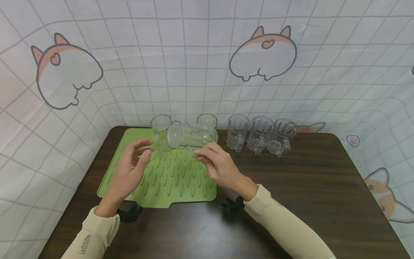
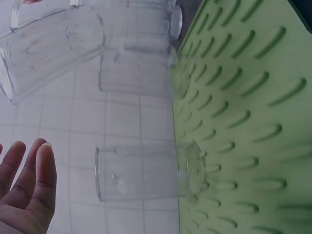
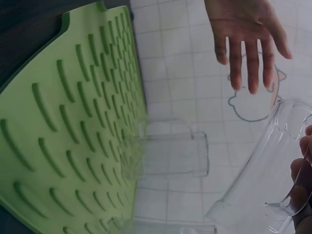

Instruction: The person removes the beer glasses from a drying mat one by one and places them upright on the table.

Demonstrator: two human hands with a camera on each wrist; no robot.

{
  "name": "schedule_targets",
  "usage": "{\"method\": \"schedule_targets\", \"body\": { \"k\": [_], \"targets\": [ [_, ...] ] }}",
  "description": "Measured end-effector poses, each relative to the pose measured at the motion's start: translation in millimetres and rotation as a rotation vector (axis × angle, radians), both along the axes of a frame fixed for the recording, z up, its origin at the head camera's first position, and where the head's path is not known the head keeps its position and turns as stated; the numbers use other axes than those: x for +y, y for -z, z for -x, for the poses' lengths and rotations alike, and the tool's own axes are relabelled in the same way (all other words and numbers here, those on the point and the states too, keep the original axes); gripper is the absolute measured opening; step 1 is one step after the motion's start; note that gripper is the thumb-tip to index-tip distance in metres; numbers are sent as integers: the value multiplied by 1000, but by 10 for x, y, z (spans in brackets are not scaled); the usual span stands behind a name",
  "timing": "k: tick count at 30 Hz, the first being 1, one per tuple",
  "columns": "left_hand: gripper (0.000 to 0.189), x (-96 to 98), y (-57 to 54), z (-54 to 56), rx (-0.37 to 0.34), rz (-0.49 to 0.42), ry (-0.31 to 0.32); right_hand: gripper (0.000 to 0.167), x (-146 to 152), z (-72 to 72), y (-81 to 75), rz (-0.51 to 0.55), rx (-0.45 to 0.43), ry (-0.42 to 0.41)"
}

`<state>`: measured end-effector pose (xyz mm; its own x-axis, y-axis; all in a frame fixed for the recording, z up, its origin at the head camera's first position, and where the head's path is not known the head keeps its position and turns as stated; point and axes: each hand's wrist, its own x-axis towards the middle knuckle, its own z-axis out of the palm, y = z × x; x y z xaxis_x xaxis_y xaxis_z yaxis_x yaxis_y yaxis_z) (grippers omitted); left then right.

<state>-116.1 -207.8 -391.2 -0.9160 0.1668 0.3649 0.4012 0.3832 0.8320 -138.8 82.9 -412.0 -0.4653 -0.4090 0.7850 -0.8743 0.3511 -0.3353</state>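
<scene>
My right hand point(image 1: 220, 166) pinches the handle of a clear glass mug point(image 1: 194, 136), which lies sideways in the air above the green ridged mat point(image 1: 174, 180). In the right wrist view the raised mug point(image 3: 258, 170) is tilted, with fingertips curled at its handle. To the left, my left hand point(image 1: 127, 171) is held apart from the mug, its fingers loosely extended and holding nothing. Behind the hands, one glass mug point(image 1: 160, 124) stands upright at the mat's back edge. Another mug point(image 1: 207, 119) stands further right, partly hidden by the raised one.
Three more glass mugs stand in a row on the dark wooden table point(image 1: 291, 201), right of the mat: one mug point(image 1: 238, 126), a middle mug point(image 1: 261, 129) and an end mug point(image 1: 284, 131). A white checked cloth point(image 1: 194, 72) with cartoon animals hangs close behind and at both sides.
</scene>
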Motion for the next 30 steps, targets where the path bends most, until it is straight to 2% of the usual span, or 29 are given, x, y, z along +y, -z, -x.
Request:
{"method": "schedule_targets", "body": {
  "k": [8, 16, 22, 30],
  "targets": [
    [40, 125, 27, 34, -55, -52, 54, 15, 28, 2, 31, -65, 140, 2],
    [43, 228, 73, 46, -110, -79, 79, 16, 34, -12, 87, -121, 213, -1],
    [43, 287, 87, 41, -153, -112, 84, 24, 19, -44, 118, -194, 300, 63],
    [48, 336, 131, 37, -176, -139, 100, 32, 2, -101, 115, -290, 384, 118]
  ]
}}
